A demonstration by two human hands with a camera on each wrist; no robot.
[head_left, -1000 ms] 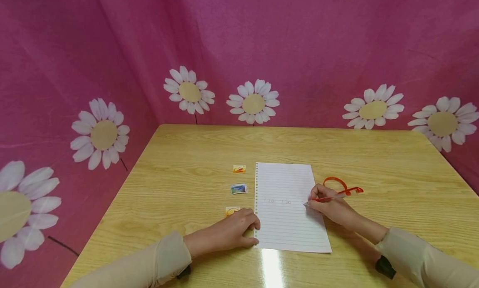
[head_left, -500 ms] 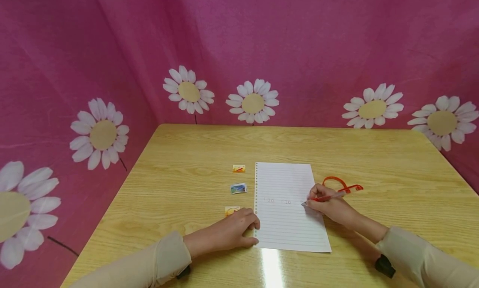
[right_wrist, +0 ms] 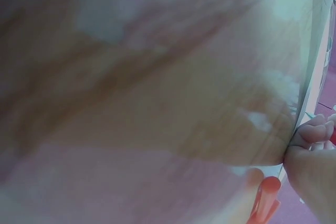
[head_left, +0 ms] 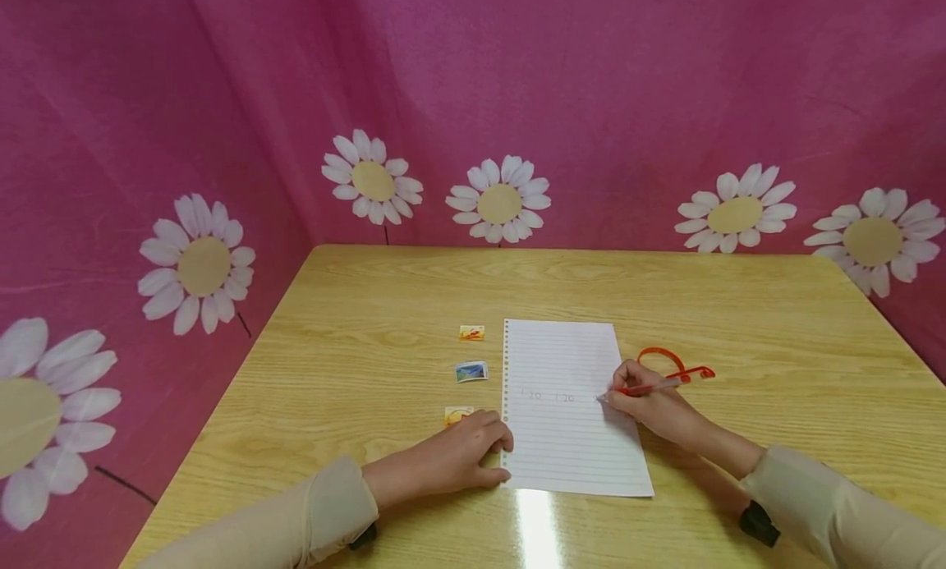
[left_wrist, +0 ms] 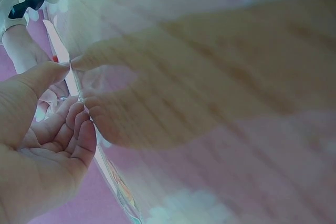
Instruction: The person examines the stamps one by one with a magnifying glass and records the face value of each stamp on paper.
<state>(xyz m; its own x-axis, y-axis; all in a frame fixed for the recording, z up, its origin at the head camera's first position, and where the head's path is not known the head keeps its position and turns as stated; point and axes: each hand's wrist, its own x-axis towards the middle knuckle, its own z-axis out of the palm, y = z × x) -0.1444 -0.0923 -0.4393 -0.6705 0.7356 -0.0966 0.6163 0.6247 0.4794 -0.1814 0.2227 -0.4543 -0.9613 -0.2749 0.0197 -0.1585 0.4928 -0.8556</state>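
A sheet of lined paper, with punched holes down its left side, lies on the table. Faint figures that look like "1 20" twice stand in a row across it. My right hand pinches a pen with red parts, its tip at the paper by the end of that row. Along the sheet's left edge rest the fingertips of my left hand, fingers loosely bent. Beside that hand lies a yellow stamp-like picture, partly covered. A blue one and another yellow one lie farther back.
A red loop lies on the table behind my right hand. The wood-grain table reaches back to a pink curtain with daisies. Both wrist views look low along the glossy tabletop, full of reflections.
The pen tip has shifted slightly at the end of the written row, and the pen's back end has tilted a little. My left hand and the paper stay in place.
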